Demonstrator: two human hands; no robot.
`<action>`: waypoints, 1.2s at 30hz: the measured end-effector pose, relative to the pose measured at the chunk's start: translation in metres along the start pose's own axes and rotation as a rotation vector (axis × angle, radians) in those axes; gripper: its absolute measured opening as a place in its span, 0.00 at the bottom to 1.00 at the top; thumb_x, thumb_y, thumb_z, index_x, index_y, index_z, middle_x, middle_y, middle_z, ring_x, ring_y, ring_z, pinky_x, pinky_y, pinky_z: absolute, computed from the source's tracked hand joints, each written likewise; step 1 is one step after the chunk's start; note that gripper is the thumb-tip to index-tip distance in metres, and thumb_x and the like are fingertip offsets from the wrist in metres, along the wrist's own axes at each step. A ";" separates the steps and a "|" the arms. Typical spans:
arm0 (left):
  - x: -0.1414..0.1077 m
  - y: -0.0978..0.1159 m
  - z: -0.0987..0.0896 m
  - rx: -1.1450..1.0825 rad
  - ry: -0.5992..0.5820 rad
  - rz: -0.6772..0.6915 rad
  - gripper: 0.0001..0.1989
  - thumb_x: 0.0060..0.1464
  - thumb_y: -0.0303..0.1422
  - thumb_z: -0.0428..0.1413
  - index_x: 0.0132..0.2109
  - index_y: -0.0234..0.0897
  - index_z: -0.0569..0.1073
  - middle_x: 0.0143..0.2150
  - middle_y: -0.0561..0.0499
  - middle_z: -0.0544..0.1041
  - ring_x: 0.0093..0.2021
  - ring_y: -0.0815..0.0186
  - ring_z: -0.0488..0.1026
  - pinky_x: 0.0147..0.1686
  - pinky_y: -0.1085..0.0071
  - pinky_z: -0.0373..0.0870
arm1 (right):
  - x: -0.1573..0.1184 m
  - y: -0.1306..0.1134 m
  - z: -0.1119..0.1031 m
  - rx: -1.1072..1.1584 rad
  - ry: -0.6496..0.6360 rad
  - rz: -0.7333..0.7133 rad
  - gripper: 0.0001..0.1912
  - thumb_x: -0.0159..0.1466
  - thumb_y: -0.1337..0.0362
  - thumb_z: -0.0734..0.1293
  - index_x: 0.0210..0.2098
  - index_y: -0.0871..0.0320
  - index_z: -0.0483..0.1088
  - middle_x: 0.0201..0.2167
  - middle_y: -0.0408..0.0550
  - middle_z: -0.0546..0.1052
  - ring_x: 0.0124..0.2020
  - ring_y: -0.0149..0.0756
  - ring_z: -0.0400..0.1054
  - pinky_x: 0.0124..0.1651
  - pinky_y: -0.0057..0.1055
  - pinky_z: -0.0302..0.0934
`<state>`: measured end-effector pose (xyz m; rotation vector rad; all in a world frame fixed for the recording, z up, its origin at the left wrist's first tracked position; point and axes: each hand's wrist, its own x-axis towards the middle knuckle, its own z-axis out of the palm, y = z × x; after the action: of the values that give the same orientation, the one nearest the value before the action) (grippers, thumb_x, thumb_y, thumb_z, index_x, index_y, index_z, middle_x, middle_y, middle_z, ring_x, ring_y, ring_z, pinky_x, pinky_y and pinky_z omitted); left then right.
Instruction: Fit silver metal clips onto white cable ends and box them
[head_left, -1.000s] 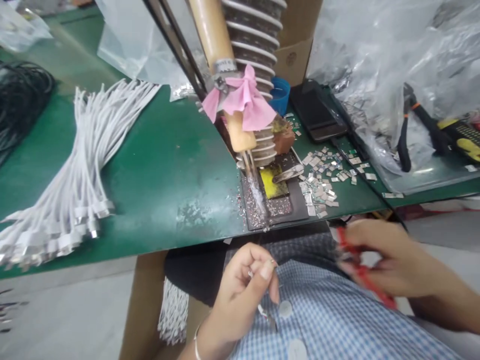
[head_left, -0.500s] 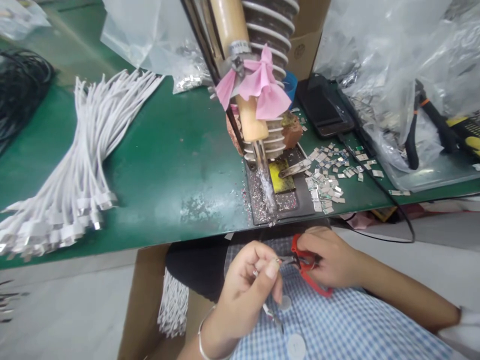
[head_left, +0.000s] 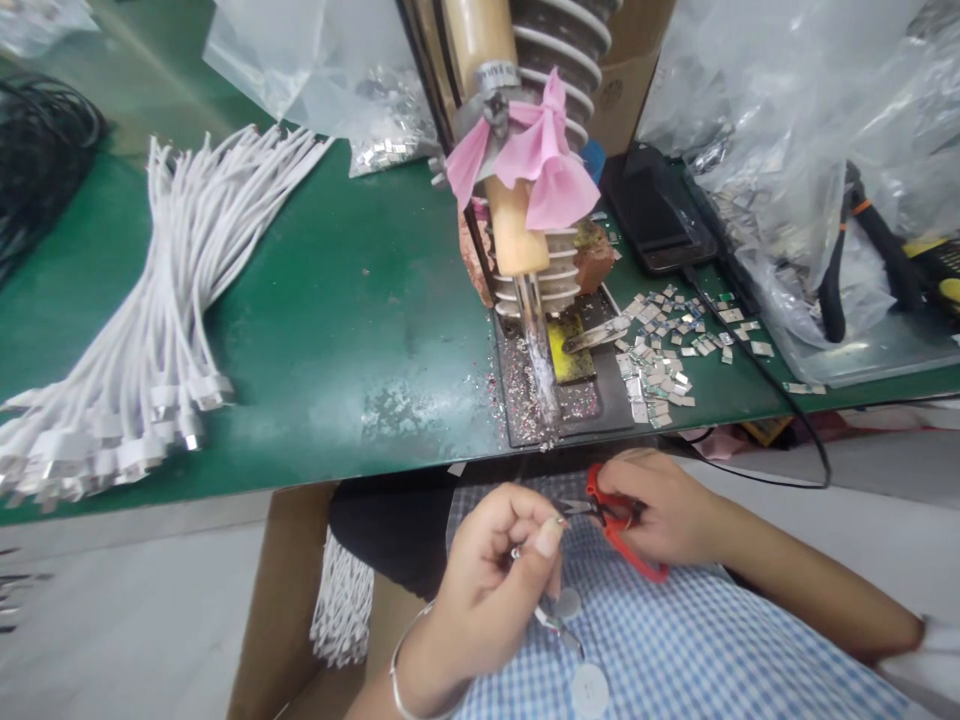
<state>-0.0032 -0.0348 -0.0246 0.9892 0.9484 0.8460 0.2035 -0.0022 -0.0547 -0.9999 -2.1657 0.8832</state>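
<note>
Near my lap, my left hand (head_left: 502,580) is closed in a pinch, thumb against forefinger. Tiny coloured wire ends show at its fingertips. A thin whitish cable (head_left: 551,622) comes out below the fingers, its lower end dark and narrow; most of it is hidden in the palm. My right hand (head_left: 664,505) is closed around the red handles of small scissors (head_left: 616,520). Their blades point left and lie very close to the left fingertips; whether they touch the wires, I cannot tell.
On the green table (head_left: 337,350) stands a wooden-handled soldering iron (head_left: 525,245) in a coil holder, tip down over a speckled plate. Small connector pieces (head_left: 660,370), a phone (head_left: 660,215) and black-handled cutters (head_left: 832,280) lie right. White cables (head_left: 172,270) lie left; more (head_left: 341,605) sit in a box below.
The scissors' blades have drawn slightly away from the left fingertips. My left hand keeps its pinch. The whole view has shifted a little.
</note>
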 end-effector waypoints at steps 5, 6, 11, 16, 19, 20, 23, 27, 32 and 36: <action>0.001 0.002 0.000 -0.116 -0.005 -0.038 0.05 0.65 0.34 0.52 0.39 0.38 0.69 0.20 0.59 0.69 0.20 0.77 0.61 0.24 0.83 0.60 | -0.001 0.004 0.004 0.008 -0.037 -0.007 0.07 0.58 0.71 0.59 0.25 0.55 0.60 0.16 0.37 0.66 0.17 0.28 0.56 0.24 0.26 0.47; 0.001 0.002 0.000 -0.131 -0.011 -0.042 0.06 0.64 0.34 0.52 0.38 0.38 0.69 0.20 0.59 0.69 0.20 0.78 0.60 0.24 0.83 0.59 | -0.001 0.005 0.005 -0.003 -0.034 -0.018 0.07 0.58 0.71 0.59 0.25 0.55 0.60 0.16 0.37 0.66 0.17 0.28 0.56 0.24 0.26 0.47; 0.001 0.003 0.000 -0.172 -0.024 -0.074 0.08 0.64 0.36 0.53 0.37 0.37 0.68 0.19 0.58 0.70 0.20 0.77 0.61 0.24 0.82 0.58 | 0.000 0.004 0.003 -0.056 0.004 -0.096 0.08 0.58 0.73 0.58 0.25 0.55 0.60 0.17 0.38 0.69 0.18 0.27 0.57 0.24 0.26 0.47; 0.002 0.002 -0.001 -0.183 -0.011 -0.100 0.09 0.63 0.36 0.55 0.36 0.36 0.68 0.20 0.57 0.70 0.20 0.76 0.62 0.24 0.81 0.59 | 0.001 0.005 0.000 -0.066 0.008 -0.136 0.09 0.59 0.74 0.57 0.25 0.55 0.59 0.17 0.38 0.69 0.18 0.27 0.58 0.25 0.27 0.49; 0.002 0.002 -0.002 -0.190 0.000 -0.115 0.09 0.62 0.36 0.56 0.36 0.35 0.68 0.19 0.56 0.70 0.19 0.75 0.62 0.23 0.80 0.59 | 0.000 0.007 0.002 -0.057 -0.002 -0.133 0.09 0.58 0.74 0.58 0.25 0.55 0.59 0.17 0.38 0.69 0.18 0.28 0.59 0.26 0.27 0.49; 0.002 0.002 -0.001 -0.196 0.003 -0.123 0.10 0.62 0.37 0.56 0.36 0.35 0.68 0.19 0.56 0.70 0.19 0.75 0.61 0.23 0.79 0.59 | 0.000 0.007 0.002 -0.055 -0.005 -0.131 0.09 0.57 0.74 0.58 0.25 0.54 0.59 0.17 0.38 0.69 0.18 0.28 0.59 0.26 0.27 0.49; 0.002 0.002 0.000 -0.220 0.012 -0.150 0.10 0.61 0.38 0.57 0.35 0.35 0.68 0.18 0.56 0.70 0.18 0.75 0.61 0.22 0.79 0.58 | -0.001 0.008 0.003 -0.054 -0.014 -0.128 0.09 0.55 0.75 0.57 0.25 0.54 0.59 0.17 0.38 0.69 0.18 0.29 0.59 0.26 0.28 0.49; 0.003 0.003 0.002 -0.208 0.013 -0.157 0.11 0.60 0.39 0.57 0.36 0.35 0.69 0.18 0.56 0.70 0.18 0.75 0.62 0.22 0.79 0.58 | 0.001 0.008 0.001 -0.064 -0.013 -0.132 0.09 0.55 0.75 0.58 0.25 0.54 0.59 0.17 0.38 0.69 0.18 0.29 0.59 0.26 0.28 0.49; 0.004 0.003 0.000 -0.134 0.045 -0.138 0.11 0.59 0.39 0.58 0.35 0.35 0.71 0.18 0.54 0.73 0.18 0.74 0.64 0.22 0.79 0.61 | 0.000 0.008 0.000 -0.079 -0.013 -0.130 0.09 0.57 0.74 0.58 0.25 0.55 0.58 0.17 0.38 0.68 0.18 0.28 0.58 0.26 0.27 0.49; 0.005 0.001 -0.001 -0.125 0.051 -0.119 0.09 0.60 0.37 0.57 0.35 0.35 0.72 0.22 0.51 0.79 0.19 0.73 0.68 0.22 0.78 0.64 | -0.003 0.009 0.006 -0.016 -0.023 -0.075 0.08 0.57 0.74 0.58 0.25 0.55 0.58 0.17 0.38 0.67 0.18 0.28 0.56 0.26 0.27 0.48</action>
<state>-0.0023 -0.0295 -0.0252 0.7992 0.9760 0.8240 0.2045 -0.0023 -0.0655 -0.9143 -2.2177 0.8464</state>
